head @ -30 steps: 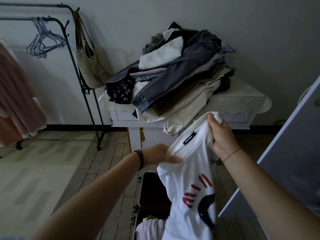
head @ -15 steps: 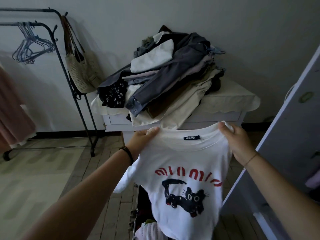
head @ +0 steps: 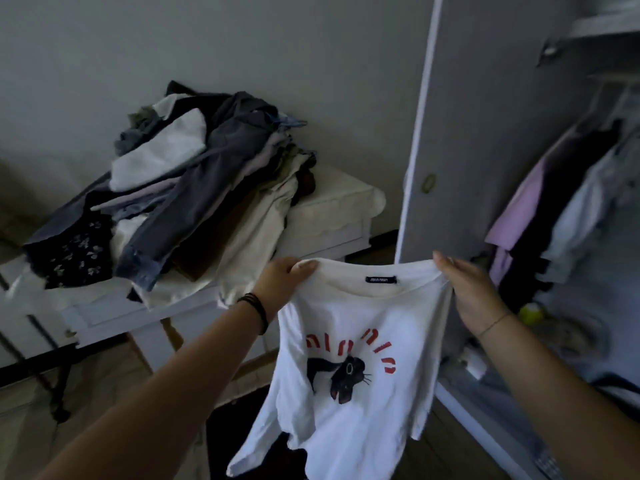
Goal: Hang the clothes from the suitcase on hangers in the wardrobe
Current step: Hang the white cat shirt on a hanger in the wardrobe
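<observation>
A white T-shirt (head: 349, 403) with red letters and a black cat print hangs spread out in front of me. My left hand (head: 282, 284) grips its left shoulder and my right hand (head: 471, 292) grips its right shoulder. Below the shirt, the dark inside of the open suitcase (head: 235, 434) shows on the floor, mostly hidden. To the right the wardrobe stands with its door (head: 485, 126) open, and several garments (head: 561, 216) hang inside. No hanger is in my hands.
A white table (head: 332, 216) at the left carries a tall pile of folded clothes (head: 194, 188). Part of a black rack foot (head: 59, 403) stands on the floor at the far left. The wardrobe's bottom edge (head: 485, 434) runs close to my right arm.
The view has swung right, bringing the open wardrobe in and the clothes rack out. The shirt, bunched a second ago, is held spread by both shoulders and has moved toward the wardrobe.
</observation>
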The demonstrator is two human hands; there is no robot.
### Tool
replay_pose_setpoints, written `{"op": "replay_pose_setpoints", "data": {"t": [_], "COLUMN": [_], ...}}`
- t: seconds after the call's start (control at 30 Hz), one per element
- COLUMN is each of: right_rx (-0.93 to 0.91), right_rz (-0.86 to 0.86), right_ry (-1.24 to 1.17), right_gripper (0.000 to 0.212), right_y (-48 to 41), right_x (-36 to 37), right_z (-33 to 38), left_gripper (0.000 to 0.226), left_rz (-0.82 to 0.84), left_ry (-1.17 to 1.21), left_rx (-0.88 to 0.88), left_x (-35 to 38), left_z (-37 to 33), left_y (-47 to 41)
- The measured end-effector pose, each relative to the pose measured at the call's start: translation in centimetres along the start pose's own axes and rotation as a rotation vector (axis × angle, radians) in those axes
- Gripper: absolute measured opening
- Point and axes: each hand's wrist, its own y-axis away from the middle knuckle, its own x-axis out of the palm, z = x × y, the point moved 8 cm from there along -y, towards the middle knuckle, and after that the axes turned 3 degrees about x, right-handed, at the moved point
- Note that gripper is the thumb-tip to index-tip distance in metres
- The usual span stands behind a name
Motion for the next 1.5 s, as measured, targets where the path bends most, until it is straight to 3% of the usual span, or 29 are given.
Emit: {"op": "replay_pose_setpoints", "data": {"t": [0.03,0.17,0.37,0.53,0.63,0.8,0.93,1.1,1.23,1.37,1.5], "right_rx": [-0.003,-0.012,-0.068,-0.080,-0.063,-0.035,-0.105,-0.229,-0.374,-0.295,-0.164], "right_rz": [-0.037,-0.190,-0.294,-0.399,-0.474,-0.654,-0.699,-0.689,-0.886,-1.005,-0.994], "right_ry": [-0.037,-0.127,-0.110,-0.049,0.018,0.099,0.158,0.619,0.782,0.904,1.028], "right_gripper": [0.051,0.026,0.059,0.024,0.027,0.037,0.034,0.043,0.021,0.020,0.018], "right_y": [-0.6,-2.9,-6.6,-9.6,-11.3,-13.0,-14.8,-17.6,-20.6,-24.3,-27.5], "right_x": [-2.1,-10.1,-20.5,-29.6,-35.3,-43.9,-48.0,-49.4,-52.9,-56.6,-58.4], "right_z": [0.3,1.9,4.8,5.9,5.8,7.0,9.2,15.4,21.9,24.0,23.0], "left_gripper": [0.059,0.043,0.016,0.012,0.020,0.034,0.040,0.038,0.037,0.022,0.037], "left_rz": [0.017,0.067,0.141,0.273,0.389,0.663,0.846,0.934,1.016,1.115,1.115], "left_ry": [-0.005,0.031,0.567,0.885,1.006,0.950,0.917,0.827,0.788,0.796,0.779], "left_rx": [0.016,0.020,-0.210,-0.280,-0.314,-0.310,-0.260,-0.170,-0.110,-0.105,-0.122], "left_x": [1.9,9.7,23.0,33.7,39.7,48.7,54.1,59.1,62.7,65.9,67.9], "left_z": [-0.9,-3.8,-7.6,-12.4,-15.7,-21.3,-25.9,-31.9,-35.7,-38.3,-39.0], "left_y": [-0.9,-4.5,-9.8,-13.7,-15.3,-17.6,-19.5,-22.4,-24.7,-26.5,-28.2]}}
